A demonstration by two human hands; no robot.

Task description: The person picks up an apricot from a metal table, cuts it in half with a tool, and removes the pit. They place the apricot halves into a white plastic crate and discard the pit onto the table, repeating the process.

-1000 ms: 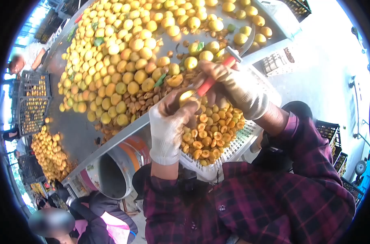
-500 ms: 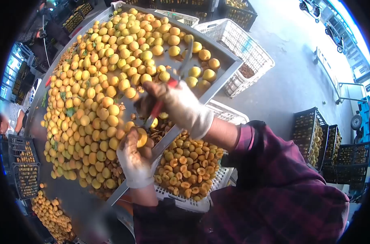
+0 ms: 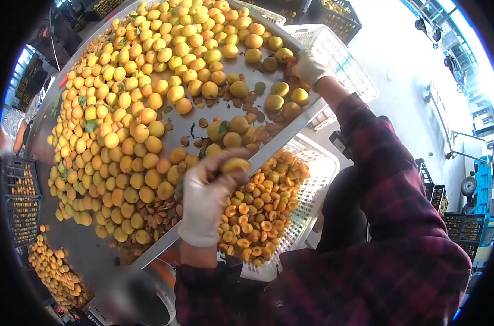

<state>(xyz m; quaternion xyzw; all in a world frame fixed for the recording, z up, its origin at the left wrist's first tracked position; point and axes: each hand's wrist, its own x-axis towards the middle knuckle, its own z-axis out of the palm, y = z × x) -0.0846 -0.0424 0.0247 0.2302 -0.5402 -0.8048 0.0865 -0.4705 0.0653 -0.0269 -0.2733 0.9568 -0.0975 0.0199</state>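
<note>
My left hand (image 3: pixel 203 201), in a stained white glove, is closed around a yellow apricot (image 3: pixel 236 165) above the metal table's near rim (image 3: pixel 282 140). At the table's right edge my right hand (image 3: pixel 310 66), in a white glove, is closed on a red-handled tool (image 3: pixel 292 60); only a bit of red shows, the rest is hidden. A large heap of whole apricots (image 3: pixel 127 114) covers the table. Between the hands lie loose apricots (image 3: pixel 238 124) and brown scraps (image 3: pixel 246 103). Below the rim, halved apricots (image 3: pixel 263 212) fill a white crate (image 3: pixel 324 176).
Another white crate (image 3: pixel 345 60) stands beyond the table's right edge. Black crates of fruit (image 3: pixel 24 187) are stacked at left and more crates (image 3: pixel 464 228) at right. A person in a striped top (image 3: pixel 13 127) is at far left. More apricots (image 3: pixel 57 271) lie at lower left.
My right hand has moved away from the left, up and right to the table edge, taking the red-handled tool. My left hand, with the apricot, has shifted right and turned.
</note>
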